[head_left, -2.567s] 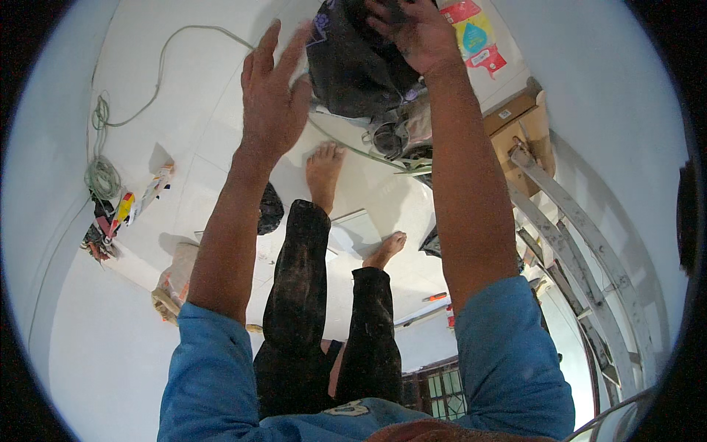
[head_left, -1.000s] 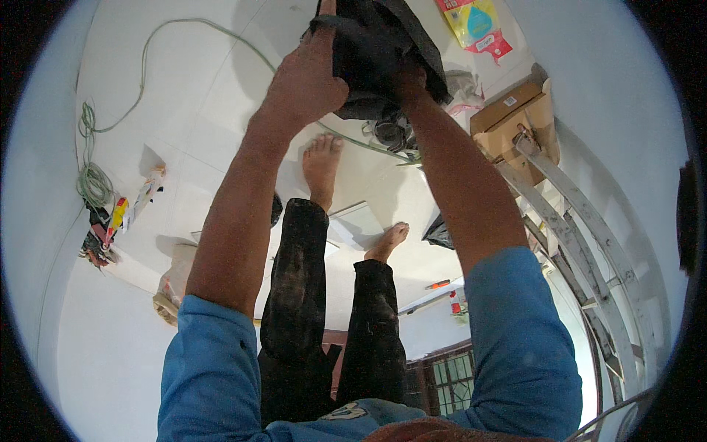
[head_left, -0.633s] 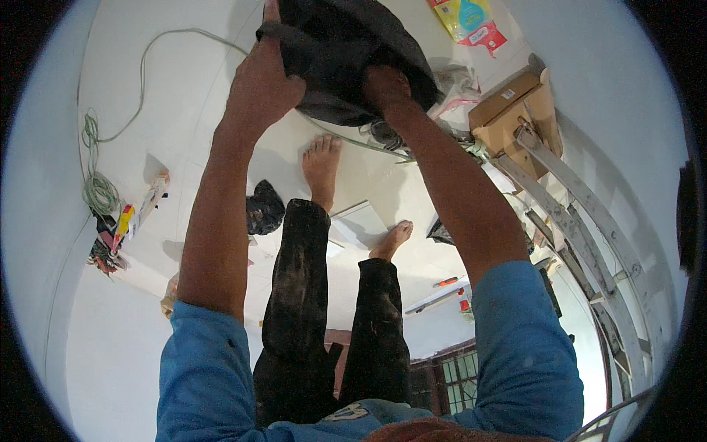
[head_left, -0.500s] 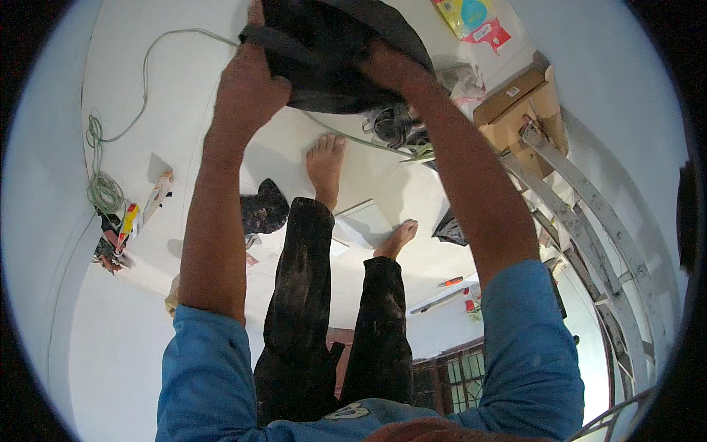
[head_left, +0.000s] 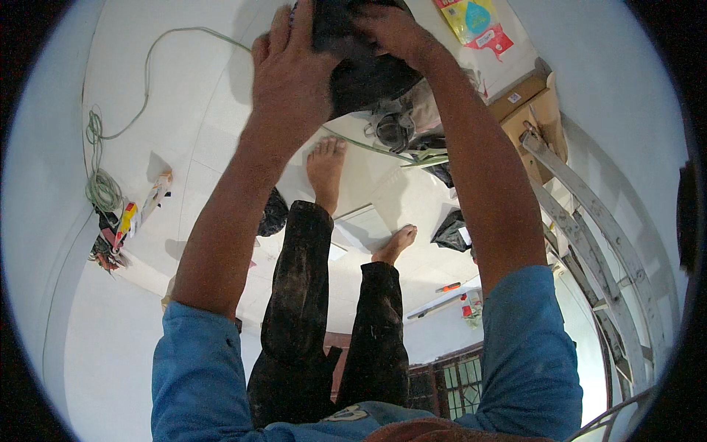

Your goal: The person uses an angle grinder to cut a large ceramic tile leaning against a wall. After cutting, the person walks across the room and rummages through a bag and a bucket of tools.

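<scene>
A soft black item that looks like a fabric bag point(head_left: 372, 82) is held out in front of me at the top of the view, its far part cut off by the frame edge. My left hand point(head_left: 293, 87) grips its left side, the fingers long and close together along it. Over its upper right part lies my right hand point(head_left: 394, 31), fingers bent into the dark material and their tips hard to make out. Behind the bag, a clear plastic bag point(head_left: 423, 107) and a dark round object point(head_left: 392, 131) rest on the pale tiled floor.
A ladder point(head_left: 589, 199) stands along the right, next to an open cardboard box point(head_left: 545, 121). A coiled green cable point(head_left: 104, 190) runs over the floor from the left. Black plastic bags point(head_left: 451, 230), a floor tile point(head_left: 364, 227) and a yellow-red packet point(head_left: 471, 22) lie around.
The black bag has shifted right and looks more bunched up. My left hand has moved up and right, its grip changing from a fist to longer fingers. The right hand sits higher.
</scene>
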Demonstrator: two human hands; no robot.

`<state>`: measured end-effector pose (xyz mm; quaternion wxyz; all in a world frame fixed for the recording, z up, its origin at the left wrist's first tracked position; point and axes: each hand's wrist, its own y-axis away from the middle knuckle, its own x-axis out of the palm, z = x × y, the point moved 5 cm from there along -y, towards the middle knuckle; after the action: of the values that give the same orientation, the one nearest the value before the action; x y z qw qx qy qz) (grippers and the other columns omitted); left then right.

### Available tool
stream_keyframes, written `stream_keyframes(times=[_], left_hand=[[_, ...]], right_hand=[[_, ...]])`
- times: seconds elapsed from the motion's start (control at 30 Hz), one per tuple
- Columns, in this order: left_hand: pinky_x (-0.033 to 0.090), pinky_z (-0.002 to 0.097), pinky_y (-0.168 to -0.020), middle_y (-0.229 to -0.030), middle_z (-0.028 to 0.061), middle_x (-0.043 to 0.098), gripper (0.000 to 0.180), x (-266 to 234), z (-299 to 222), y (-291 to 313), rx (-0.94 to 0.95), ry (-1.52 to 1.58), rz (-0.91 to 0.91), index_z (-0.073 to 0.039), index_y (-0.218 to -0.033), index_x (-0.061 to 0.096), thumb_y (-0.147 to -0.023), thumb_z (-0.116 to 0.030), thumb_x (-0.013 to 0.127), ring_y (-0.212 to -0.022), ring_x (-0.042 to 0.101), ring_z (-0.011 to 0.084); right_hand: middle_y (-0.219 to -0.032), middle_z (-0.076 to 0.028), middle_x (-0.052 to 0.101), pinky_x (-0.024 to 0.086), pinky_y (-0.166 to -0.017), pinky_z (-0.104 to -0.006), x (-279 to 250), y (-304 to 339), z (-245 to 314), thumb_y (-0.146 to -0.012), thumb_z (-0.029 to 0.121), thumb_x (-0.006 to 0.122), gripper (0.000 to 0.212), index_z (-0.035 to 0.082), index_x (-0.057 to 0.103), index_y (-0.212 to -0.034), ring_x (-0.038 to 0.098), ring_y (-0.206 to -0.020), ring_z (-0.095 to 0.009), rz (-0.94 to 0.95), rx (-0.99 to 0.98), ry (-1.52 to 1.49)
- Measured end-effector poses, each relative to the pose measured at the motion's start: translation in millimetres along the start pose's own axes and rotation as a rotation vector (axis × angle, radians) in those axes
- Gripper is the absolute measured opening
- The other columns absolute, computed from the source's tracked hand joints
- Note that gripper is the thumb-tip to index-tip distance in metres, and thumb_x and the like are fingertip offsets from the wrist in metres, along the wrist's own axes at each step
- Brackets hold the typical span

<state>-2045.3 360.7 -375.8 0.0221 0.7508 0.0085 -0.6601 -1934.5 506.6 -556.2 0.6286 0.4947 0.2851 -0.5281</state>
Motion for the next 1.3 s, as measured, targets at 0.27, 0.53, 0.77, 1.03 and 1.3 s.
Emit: stream_keyframes(times=[0.27,0.53,0.77,1.03,1.3], left_hand=[[0.033,0.0802,-0.112,-0.175,0.0307,0.019,0.059,100,40,-45,-0.308,0.021,0.442,-0.008,-0.133,0.076,-0.083,-0.04,0.077,-0.162,0.01,0.0542],[0.036,0.0802,-0.11,-0.173,0.0318,0.022,0.078,112,24,-28,-0.26,0.004,0.43,-0.003,-0.151,0.059,-0.084,-0.04,0.076,-0.163,0.008,0.0542],[0.036,0.0788,-0.112,-0.172,0.032,0.022,0.073,120,40,-21,-0.259,-0.037,0.431,-0.006,-0.147,0.062,-0.083,-0.039,0.077,-0.162,0.007,0.0552],[0.044,0.0732,-0.109,-0.169,0.0329,0.028,0.067,104,73,-41,-0.341,-0.028,0.319,-0.01,-0.139,0.068,-0.079,-0.037,0.084,-0.157,0.025,0.056],[0.06,0.0547,-0.081,-0.106,0.02,0.076,0.029,184,161,-7,-0.261,-0.015,0.087,-0.01,-0.116,0.076,-0.102,-0.032,0.064,-0.096,0.076,0.0395]], right_hand=[[-0.116,-0.025,0.076,0.058,-0.102,-0.0502,45,50,53,-0.09,0.009,0.057,0.032,0.002,0.078,-0.112,0.074,-0.108,-0.041,0.295,0.335,-0.321],[-0.105,-0.029,0.077,0.062,-0.092,-0.052,13,82,68,-0.089,0.011,0.059,0.029,-0.006,0.079,-0.1,0.079,-0.098,-0.039,0.595,0.411,-0.265],[-0.104,-0.029,0.077,0.062,-0.092,-0.0511,7,53,34,-0.092,0.017,0.06,0.03,-0.003,0.08,-0.104,0.078,-0.098,-0.041,0.225,0.587,-0.154],[-0.127,-0.023,0.075,0.062,-0.096,-0.0578,26,22,44,-0.1,0.017,0.061,0.03,0.002,0.078,-0.121,0.074,-0.118,-0.041,0.164,0.749,-0.192],[-0.121,-0.027,0.075,0.063,-0.096,-0.0533,-9,6,66,-0.099,0.013,0.063,0.027,-0.001,0.078,-0.116,0.075,-0.116,-0.039,0.233,0.616,-0.216]])
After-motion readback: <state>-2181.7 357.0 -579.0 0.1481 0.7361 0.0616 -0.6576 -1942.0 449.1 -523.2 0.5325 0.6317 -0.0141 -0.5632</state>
